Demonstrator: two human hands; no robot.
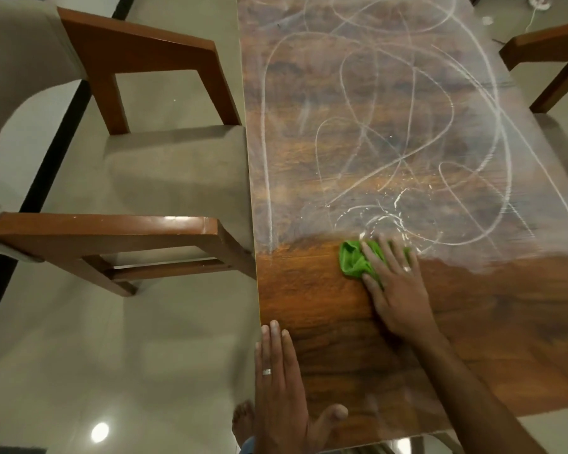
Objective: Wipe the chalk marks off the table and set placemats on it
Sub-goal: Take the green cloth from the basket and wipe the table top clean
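Observation:
A dark wooden table runs away from me. White chalk marks loop over its far part, while the near strip shows bare wood. My right hand presses flat on a bunched green cloth at the border between the chalked and bare wood, fingers spread and straight. My left hand rests flat on the table's near left corner, fingers straight and together, a ring on one finger. No placemats are in view.
A wooden armchair with a beige cushion stands against the table's left edge. Another chair shows at the right edge. The floor is glossy pale tile; my bare foot is below the corner.

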